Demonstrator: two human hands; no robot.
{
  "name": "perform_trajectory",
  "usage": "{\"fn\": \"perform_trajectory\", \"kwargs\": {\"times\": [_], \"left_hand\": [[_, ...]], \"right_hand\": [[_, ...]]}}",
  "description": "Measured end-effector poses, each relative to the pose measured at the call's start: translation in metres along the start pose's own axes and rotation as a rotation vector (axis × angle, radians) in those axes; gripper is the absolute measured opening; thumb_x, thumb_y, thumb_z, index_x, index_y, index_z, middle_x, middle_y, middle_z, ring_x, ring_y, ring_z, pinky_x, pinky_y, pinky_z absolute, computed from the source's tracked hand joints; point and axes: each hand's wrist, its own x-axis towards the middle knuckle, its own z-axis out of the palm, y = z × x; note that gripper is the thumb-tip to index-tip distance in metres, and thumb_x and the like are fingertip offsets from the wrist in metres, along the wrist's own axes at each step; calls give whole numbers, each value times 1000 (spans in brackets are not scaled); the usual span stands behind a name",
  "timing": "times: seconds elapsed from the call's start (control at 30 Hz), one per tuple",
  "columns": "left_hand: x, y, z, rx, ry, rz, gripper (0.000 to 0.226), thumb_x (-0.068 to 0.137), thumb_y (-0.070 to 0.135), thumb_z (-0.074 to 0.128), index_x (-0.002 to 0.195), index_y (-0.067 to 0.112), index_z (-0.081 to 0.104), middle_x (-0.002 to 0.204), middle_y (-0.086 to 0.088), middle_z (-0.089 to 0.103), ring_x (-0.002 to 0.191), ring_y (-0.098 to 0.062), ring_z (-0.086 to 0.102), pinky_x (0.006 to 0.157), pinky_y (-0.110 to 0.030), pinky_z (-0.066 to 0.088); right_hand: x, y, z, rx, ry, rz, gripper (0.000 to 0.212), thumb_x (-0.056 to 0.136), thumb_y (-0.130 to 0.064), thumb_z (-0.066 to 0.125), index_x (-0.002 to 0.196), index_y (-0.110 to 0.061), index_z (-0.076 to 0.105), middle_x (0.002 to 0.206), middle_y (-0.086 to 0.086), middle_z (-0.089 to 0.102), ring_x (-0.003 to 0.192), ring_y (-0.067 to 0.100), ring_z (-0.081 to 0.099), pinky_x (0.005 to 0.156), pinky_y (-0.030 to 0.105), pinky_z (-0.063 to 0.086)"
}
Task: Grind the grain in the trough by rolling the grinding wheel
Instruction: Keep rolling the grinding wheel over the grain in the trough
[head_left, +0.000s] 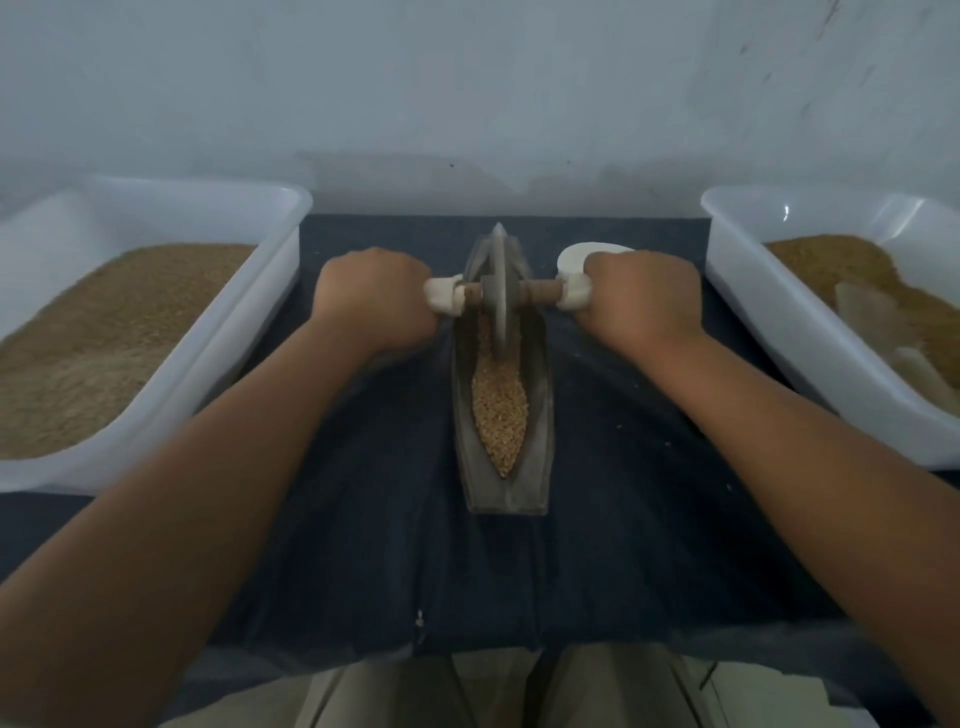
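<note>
Hands sit level at mid-frame, one on each end of a wooden handle (540, 292) that runs through a grey wheel (500, 291). The left hand (376, 296), left of centre, is curled tight round its end of the handle, knuckles up, with a white wrapping (441, 297) showing just inside the fist. The right hand (641, 299), right of centre, is clamped the same way on the other end, which is also wrapped in white. The wheel stands upright on its edge in the far, upper end of a long, boat-shaped grey trough (540, 415) in the middle of the frame. Tan grain (500, 410) fills the groove of the trough from the wheel down toward the near tip. The trough rests on a dark cloth (363, 519) spread over the surface. A white tub (249, 332) of tan meal stands at the left edge and another white tub (779, 332) at the right edge, both well apart from the trough. A round white object (571, 257) lies partly hidden behind the right hand.
</note>
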Motion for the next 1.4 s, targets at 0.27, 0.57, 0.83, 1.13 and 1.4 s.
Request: {"fn": "perform_trajectory", "kwargs": {"times": [0.27,0.57,0.83,1.13,1.4], "left_hand": [[-71,-3,-17,103,60,200,22,71,50,54,61,34,42,53,12,43,44,-10,39,48,-21,24],[8,2,-10,15,-103,3,25,76,50,55,83,29,67,78,4,60,75,-28,59,69,-37,48],[-68,-3,-18,80,-38,139,20,76,52,57,70,34,50,60,11,50,54,-14,50,51,-25,32],[-6,1,-7,20,-65,-12,26,74,53,53,71,28,57,72,6,58,67,-25,56,64,-34,45],[-60,-1,-16,64,-56,110,21,76,53,53,70,33,50,65,9,52,59,-19,56,55,-28,38]], "right_hand": [[-90,1,-24,0,7,-19,52,98,-65,45,65,-25,46,52,-8,42,45,22,41,46,22,22],[-5,-4,0,0,12,63,45,95,-50,47,68,-15,55,62,0,53,59,28,55,55,31,44],[-80,4,-25,-32,-1,-58,46,94,-60,54,64,-27,42,50,-11,30,42,23,41,48,22,20],[-7,-2,-3,-7,4,13,45,93,-52,36,71,-15,48,61,1,50,55,25,50,49,31,42],[-69,0,-22,-61,15,-53,50,98,-59,53,64,-23,46,51,-7,40,41,23,39,48,22,22]]}}
